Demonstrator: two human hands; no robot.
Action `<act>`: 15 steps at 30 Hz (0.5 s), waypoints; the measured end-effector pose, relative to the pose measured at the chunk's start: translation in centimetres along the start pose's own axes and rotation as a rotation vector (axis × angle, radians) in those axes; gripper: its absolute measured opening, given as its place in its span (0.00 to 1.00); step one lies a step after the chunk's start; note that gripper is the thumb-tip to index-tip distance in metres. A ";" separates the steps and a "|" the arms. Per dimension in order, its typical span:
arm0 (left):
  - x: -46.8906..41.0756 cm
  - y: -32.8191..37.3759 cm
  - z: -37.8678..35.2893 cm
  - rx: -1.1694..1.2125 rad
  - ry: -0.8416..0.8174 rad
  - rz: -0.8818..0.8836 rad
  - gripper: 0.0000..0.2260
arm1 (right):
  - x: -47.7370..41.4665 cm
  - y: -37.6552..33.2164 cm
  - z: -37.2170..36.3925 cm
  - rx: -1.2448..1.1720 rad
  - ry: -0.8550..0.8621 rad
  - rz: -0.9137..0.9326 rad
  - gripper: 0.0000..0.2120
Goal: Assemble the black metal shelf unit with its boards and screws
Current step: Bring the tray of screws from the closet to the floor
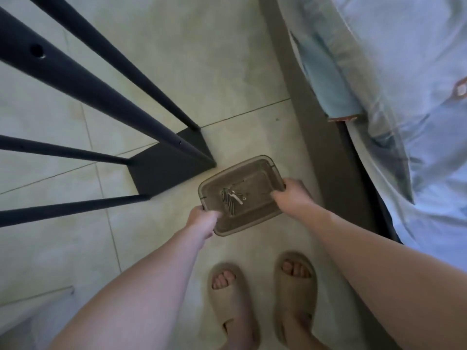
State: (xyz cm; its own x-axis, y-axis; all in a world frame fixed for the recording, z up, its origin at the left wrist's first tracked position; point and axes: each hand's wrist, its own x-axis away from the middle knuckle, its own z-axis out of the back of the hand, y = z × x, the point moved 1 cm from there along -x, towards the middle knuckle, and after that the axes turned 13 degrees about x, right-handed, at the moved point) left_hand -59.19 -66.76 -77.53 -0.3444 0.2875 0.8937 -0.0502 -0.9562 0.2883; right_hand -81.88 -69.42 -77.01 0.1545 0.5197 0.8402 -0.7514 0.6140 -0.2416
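Note:
A shallow brown see-through tray (255,188) is held low over the tiled floor, with several dark screws (228,199) and a small silver hex key (237,199) lying in it. My left hand (203,221) grips its near left corner, thumb over the rim. My right hand (293,194) grips its right edge. The black metal shelf frame (83,89) stands at the left, its four posts running down to a black bottom board (166,168) just left of the tray.
A bed with pale blue bedding (394,97) and a dark frame (336,152) fills the right side. My feet in beige slides (232,301) stand on the light floor tiles (207,59) below the tray. A white object (38,306) sits at the lower left.

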 end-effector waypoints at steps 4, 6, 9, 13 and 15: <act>-2.7 -0.3 -0.4 0.034 -0.024 -0.064 0.12 | -2.4 0.7 -1.6 -0.086 0.008 0.057 0.15; -3.1 -0.4 -0.3 0.037 -0.039 -0.097 0.10 | -2.6 1.1 -1.9 -0.112 0.013 0.085 0.15; -1.8 -0.5 -0.1 -0.001 -0.044 -0.130 0.15 | -0.9 1.7 -1.9 -0.120 0.039 0.122 0.19; 4.3 -0.3 0.9 -0.159 -0.060 -0.180 0.27 | 5.3 1.9 0.1 0.000 0.028 0.148 0.25; 8.2 0.0 1.8 -0.235 -0.075 -0.200 0.25 | 9.0 1.5 1.7 0.150 0.008 0.186 0.28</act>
State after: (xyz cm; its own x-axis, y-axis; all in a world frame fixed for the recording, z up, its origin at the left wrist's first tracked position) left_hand -60.32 -64.34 -69.57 -0.2362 0.4660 0.8527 -0.3287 -0.8641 0.3812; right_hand -82.72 -64.78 -69.01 0.0087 0.6206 0.7841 -0.8542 0.4122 -0.3168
